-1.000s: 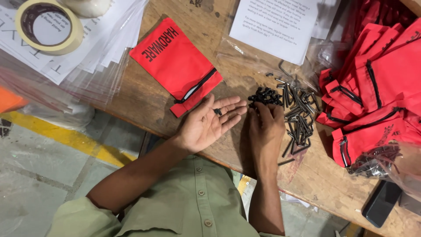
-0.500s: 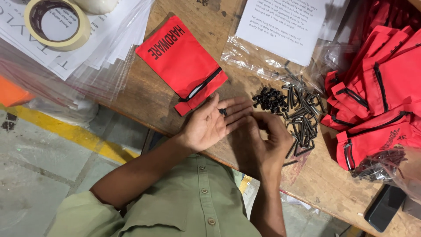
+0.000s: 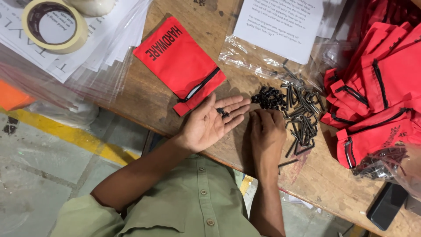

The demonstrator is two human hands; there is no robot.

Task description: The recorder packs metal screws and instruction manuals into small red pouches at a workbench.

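Screws [image 3: 222,112] lay in the left hand's [image 3: 209,124] open palm; right hand [image 3: 266,131] rested flat, unclenched, beside the screw pile [image 3: 268,97] on the surface [image 3: 153,98].

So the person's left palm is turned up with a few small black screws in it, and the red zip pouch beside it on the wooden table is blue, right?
Not quite: the zip pouch is red, not blue, as the head view shows. The rest holds: the left hand lies palm up with a few small black screws in it, and the pouch lies beside it on the wooden table.
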